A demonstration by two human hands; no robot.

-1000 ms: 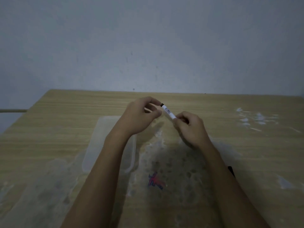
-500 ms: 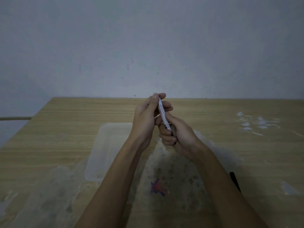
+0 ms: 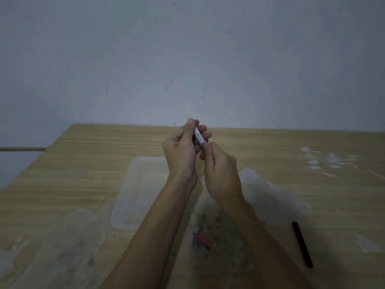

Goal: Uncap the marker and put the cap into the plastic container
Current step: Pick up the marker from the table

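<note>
Holding marker [image 3: 199, 137] | both hands' grip closed on it | axis near-upright, top tilted left

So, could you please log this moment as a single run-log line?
left hand: grips marker top | right hand: grips lower end | cap: hidden | plastic container: on table, below hands

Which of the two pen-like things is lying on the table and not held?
The black pen, alone on the table at the near right. The white marker is raised and held by the left hand and right hand.
</note>
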